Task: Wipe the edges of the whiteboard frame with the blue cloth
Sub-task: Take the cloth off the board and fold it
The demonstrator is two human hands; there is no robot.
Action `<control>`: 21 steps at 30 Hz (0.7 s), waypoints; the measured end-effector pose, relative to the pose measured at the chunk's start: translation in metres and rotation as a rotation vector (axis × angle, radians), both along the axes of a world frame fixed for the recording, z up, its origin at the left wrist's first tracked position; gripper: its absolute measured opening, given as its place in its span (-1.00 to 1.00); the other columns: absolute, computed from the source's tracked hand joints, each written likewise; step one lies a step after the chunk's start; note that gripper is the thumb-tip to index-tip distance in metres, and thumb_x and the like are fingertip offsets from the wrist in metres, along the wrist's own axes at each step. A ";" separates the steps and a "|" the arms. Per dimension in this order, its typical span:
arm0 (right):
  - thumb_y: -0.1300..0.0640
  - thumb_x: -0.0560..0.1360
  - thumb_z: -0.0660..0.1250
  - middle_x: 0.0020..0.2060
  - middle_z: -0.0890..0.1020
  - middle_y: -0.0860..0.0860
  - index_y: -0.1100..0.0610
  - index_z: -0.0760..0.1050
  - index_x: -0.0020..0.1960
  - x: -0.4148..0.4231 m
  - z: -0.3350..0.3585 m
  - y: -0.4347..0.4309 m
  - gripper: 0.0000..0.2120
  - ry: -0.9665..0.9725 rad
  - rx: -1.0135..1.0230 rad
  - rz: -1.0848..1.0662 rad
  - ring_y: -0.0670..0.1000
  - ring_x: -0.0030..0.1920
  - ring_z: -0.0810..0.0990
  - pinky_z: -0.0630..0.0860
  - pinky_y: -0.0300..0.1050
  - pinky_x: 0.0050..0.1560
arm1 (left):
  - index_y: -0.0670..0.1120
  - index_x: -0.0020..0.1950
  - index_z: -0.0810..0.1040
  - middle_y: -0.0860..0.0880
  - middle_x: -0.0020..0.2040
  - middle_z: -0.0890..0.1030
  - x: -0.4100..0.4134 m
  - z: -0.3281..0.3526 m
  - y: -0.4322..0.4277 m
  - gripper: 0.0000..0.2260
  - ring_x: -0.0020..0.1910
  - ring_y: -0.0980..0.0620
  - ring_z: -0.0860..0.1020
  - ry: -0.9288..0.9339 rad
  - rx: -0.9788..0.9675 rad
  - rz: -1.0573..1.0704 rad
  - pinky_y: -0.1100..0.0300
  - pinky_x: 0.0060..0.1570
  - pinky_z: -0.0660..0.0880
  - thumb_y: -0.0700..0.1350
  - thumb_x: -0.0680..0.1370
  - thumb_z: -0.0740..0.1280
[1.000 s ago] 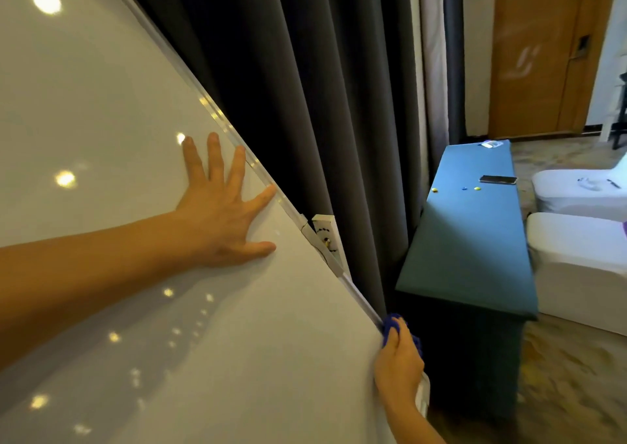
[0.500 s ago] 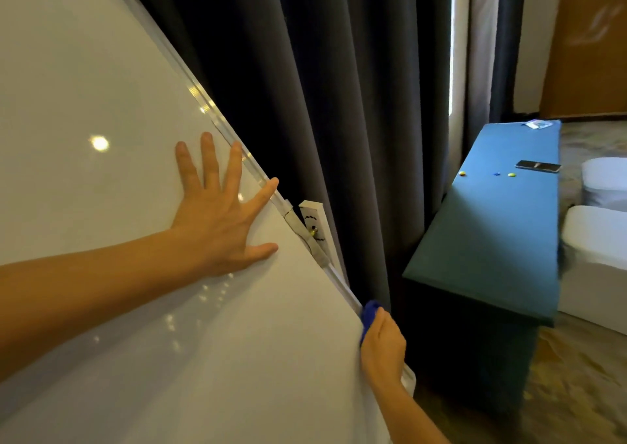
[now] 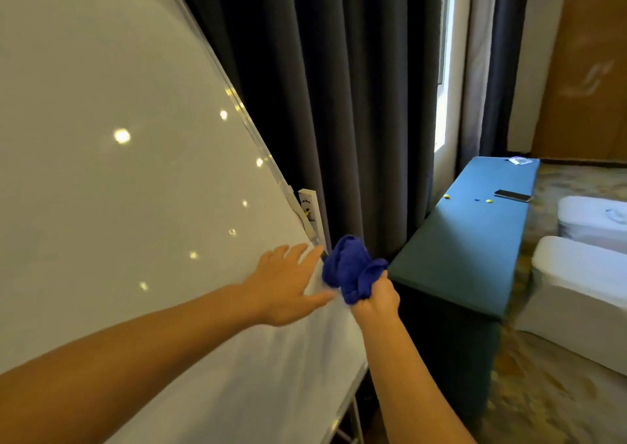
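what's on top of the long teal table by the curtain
On the teal table: a dark phone, three small yellow and blue bits, too small to identify, and a pale wrapper-like item at the far end. The blue cloth covers its near corner.

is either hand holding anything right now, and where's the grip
The right hand grips the blue cloth by its lower bunched end. The left hand holds nothing, lying open on the whiteboard.

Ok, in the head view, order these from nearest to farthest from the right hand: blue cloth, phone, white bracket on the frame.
1. blue cloth, gripped in the right hand.
2. white bracket, up-left on the frame edge.
3. phone, far right on the green table.
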State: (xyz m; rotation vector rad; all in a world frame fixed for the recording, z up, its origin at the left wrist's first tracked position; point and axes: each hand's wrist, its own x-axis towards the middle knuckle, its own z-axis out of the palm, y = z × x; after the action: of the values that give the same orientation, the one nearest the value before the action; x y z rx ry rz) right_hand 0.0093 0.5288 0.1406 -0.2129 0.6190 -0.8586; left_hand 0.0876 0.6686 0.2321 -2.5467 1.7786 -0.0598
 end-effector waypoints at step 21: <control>0.13 0.59 0.24 0.09 0.69 0.21 0.17 0.45 0.34 -0.207 -0.006 0.023 -0.67 0.428 -0.597 0.710 0.23 -0.07 0.70 0.65 0.01 -0.15 | -0.07 0.11 0.62 -0.10 0.00 0.68 -0.140 -0.125 0.033 -0.77 -0.08 -0.05 0.66 2.078 -0.531 0.444 0.03 -0.02 0.58 0.02 0.55 0.31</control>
State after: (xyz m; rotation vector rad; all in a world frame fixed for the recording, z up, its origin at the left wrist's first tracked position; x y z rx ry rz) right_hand -0.1981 0.5515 0.1342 -1.1106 0.6046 -0.2760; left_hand -0.0521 0.7014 0.1076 -2.9794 0.7472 3.3587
